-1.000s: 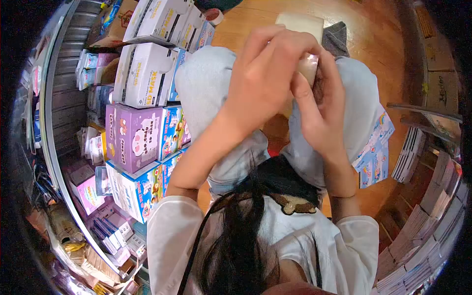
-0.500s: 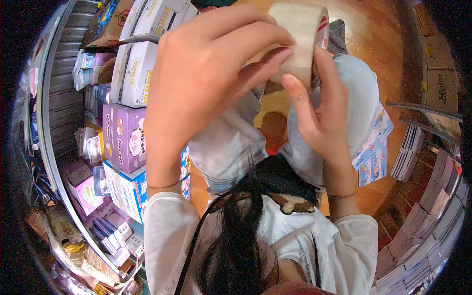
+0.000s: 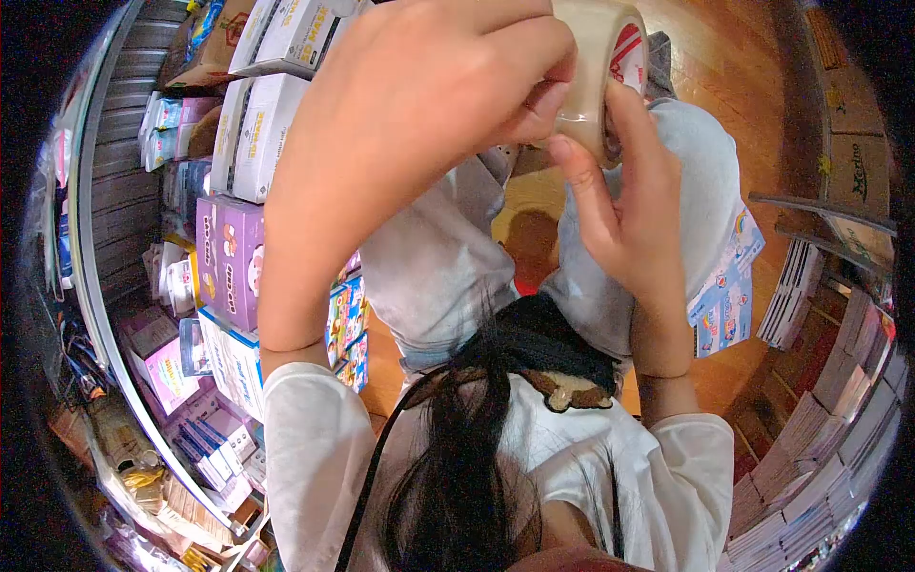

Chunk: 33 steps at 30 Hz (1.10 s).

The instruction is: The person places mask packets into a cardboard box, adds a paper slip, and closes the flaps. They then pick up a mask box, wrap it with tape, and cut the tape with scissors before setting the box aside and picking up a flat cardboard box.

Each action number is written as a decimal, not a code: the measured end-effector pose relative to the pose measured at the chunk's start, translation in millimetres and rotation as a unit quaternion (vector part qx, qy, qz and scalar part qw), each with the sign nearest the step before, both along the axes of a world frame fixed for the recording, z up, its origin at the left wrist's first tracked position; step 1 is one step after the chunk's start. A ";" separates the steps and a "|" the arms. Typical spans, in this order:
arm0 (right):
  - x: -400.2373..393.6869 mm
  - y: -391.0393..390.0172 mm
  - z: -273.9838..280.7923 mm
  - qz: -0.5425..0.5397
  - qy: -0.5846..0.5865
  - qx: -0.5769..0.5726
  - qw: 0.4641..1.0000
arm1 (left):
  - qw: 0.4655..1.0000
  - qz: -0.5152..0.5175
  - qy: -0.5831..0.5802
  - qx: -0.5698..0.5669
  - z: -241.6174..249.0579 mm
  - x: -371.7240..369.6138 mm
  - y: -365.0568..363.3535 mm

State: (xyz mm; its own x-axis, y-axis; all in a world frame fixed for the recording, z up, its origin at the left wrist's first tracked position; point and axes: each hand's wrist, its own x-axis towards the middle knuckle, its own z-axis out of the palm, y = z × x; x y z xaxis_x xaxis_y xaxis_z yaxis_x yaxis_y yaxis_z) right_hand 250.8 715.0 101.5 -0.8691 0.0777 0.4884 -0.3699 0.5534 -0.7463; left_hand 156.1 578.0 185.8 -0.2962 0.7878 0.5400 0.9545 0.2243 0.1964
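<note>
A wide roll of clear packing tape (image 3: pixel 593 86) with a red and white core is held up at the top of the view. My right hand (image 3: pixel 624 191) grips its right side, the fingers reaching into the core and the thumb at its lower edge. On the roll's left side, my left hand (image 3: pixel 448 81) is closed, its fingertips pressed together against the tape. Whether it pinches a tape end is hidden. Below the hands are my knees in light jeans (image 3: pixel 438 257).
White boxes (image 3: pixel 262 138), a purple box (image 3: pixel 229 262) and blue-and-white packs stand at the left beside a metal shelf (image 3: pixel 124 181). A blue printed sheet (image 3: pixel 729 296) lies by my right knee. Stacked papers (image 3: pixel 820 410) and cartons (image 3: pixel 853 167) line the right side.
My left hand and forearm have shifted left and slightly up, with the fingers curled more tightly. The roll has turned a little, showing more of its core.
</note>
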 end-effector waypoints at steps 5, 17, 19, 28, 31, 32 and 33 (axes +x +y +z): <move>-0.7 -0.9 -1.9 0.003 0.010 -0.001 1.000 | 0.999 0.005 0.029 -0.026 -4.6 0.3 -1.8; -3.4 -4.1 -4.7 -0.014 -0.020 -0.102 0.994 | 0.995 0.016 0.086 -0.051 -21.3 -5.4 -3.7; -4.5 -1.5 -3.2 -0.022 -0.022 -0.089 0.996 | 0.997 0.022 0.060 -0.046 -8.5 1.6 -2.2; -6.0 -0.8 -10.1 -0.028 0.010 -0.068 0.997 | 0.965 0.024 -0.181 0.189 -35.2 5.7 0.1; -5.5 -1.2 -11.9 -0.033 0.012 -0.065 0.997 | 0.957 0.041 -0.231 0.172 -39.6 7.6 -0.3; -5.0 -0.9 -12.3 -0.035 0.010 -0.065 0.997 | 0.953 0.051 -0.246 0.167 -40.2 8.6 0.4; -4.7 -0.8 -11.6 -0.035 0.007 -0.066 0.997 | 0.954 0.047 -0.239 0.176 -42.6 8.7 0.9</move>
State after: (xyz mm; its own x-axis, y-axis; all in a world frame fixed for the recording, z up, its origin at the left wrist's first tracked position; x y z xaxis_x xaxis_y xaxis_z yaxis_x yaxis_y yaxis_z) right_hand 246.0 714.2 89.9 -0.8530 0.2020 0.4813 -0.3443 0.4753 -0.8097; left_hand 164.8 578.9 143.2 -0.6362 0.5397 0.5513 0.7153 0.1448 0.6837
